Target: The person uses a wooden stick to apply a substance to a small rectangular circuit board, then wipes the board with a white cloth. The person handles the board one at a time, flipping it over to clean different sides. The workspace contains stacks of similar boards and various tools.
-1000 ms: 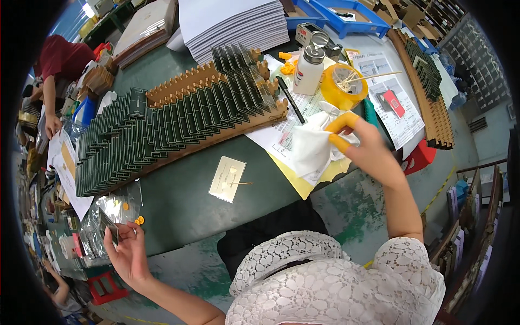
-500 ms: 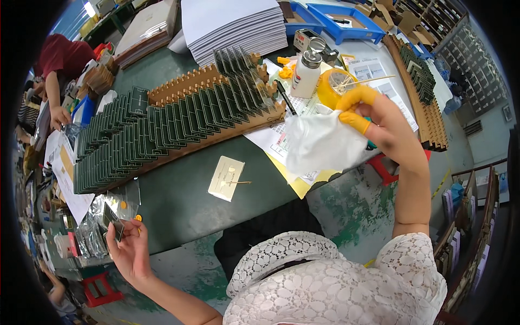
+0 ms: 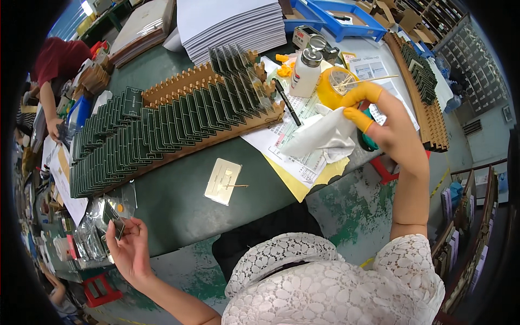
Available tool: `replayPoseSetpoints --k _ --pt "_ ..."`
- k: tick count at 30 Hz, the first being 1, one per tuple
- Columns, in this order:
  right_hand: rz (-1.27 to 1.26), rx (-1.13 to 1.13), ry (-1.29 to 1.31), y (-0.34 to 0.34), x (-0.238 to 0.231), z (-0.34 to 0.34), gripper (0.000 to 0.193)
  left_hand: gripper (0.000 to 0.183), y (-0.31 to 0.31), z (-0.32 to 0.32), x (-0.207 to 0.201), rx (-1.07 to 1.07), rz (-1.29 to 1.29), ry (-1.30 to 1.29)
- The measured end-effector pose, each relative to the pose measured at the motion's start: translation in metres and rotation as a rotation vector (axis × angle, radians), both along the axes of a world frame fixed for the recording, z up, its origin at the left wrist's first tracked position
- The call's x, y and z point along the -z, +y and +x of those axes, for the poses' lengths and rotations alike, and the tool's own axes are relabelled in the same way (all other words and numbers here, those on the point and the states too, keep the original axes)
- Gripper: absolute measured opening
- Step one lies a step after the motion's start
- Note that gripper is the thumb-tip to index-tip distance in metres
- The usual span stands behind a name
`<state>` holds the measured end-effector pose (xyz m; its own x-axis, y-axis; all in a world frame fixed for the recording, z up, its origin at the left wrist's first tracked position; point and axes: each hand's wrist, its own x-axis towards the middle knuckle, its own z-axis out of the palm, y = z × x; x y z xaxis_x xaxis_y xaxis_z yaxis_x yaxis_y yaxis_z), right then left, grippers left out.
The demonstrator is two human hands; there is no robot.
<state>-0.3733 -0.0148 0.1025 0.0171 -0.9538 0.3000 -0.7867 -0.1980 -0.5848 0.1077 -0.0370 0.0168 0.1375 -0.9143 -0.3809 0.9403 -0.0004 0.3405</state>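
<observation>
My left hand [image 3: 131, 252] is closed at the lower left, pinching a small dark rectangular panel [image 3: 111, 214] between thumb and fingers. At the right, my right hand [image 3: 391, 123], with yellow finger cots on the thumb and finger, grips the corner of a white cloth [image 3: 320, 136]. The cloth hangs in folds over printed sheets and a yellow paper [image 3: 291, 183]. In front of me a pale card [image 3: 223, 181] lies on the dark green tabletop, with a thin stick [image 3: 237, 186] across it. Long slotted wooden racks [image 3: 254, 123] hold many dark green panels [image 3: 179, 122] upright.
A white pump bottle [image 3: 306, 73], a roll of yellow tape [image 3: 331, 89] with thin sticks inside and a black pen [image 3: 287, 103] sit beyond the cloth. Plastic bags [image 3: 89, 238] lie near my left hand. Behind stand a paper stack [image 3: 233, 32] and blue trays [image 3: 352, 24]. A co-worker's arm [image 3: 50, 111] shows far left.
The white cloth has gone from spread out to narrower and folded, uncovering more printed paper and a green round thing beside it. My left hand keeps the panel in nearly the same place.
</observation>
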Motion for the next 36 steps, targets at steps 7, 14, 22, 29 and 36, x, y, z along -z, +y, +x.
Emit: replayPoseSetpoints --k 7,14,22,29,36 --pt "0.061 0.010 -0.486 -0.008 0.001 -0.012 0.017 0.015 0.001 0.002 0.003 0.027 -0.004 -0.026" --pt "0.026 -0.212 -0.366 -0.002 -0.007 0.003 0.021 0.014 0.004 0.000 -0.002 0.021 -0.010 -0.031" --pt "0.344 0.200 -0.251 0.017 0.064 -0.059 0.011 0.016 0.000 0.003 0.007 0.015 0.028 -0.031" --pt "0.145 0.077 -0.293 0.009 0.040 -0.043 0.014 0.017 -0.001 -0.002 0.003 0.042 -0.031 -0.024" --pt "0.113 0.060 -0.824 0.012 0.030 -0.030 0.011 0.017 0.002 0.000 0.005 0.016 0.013 -0.022"
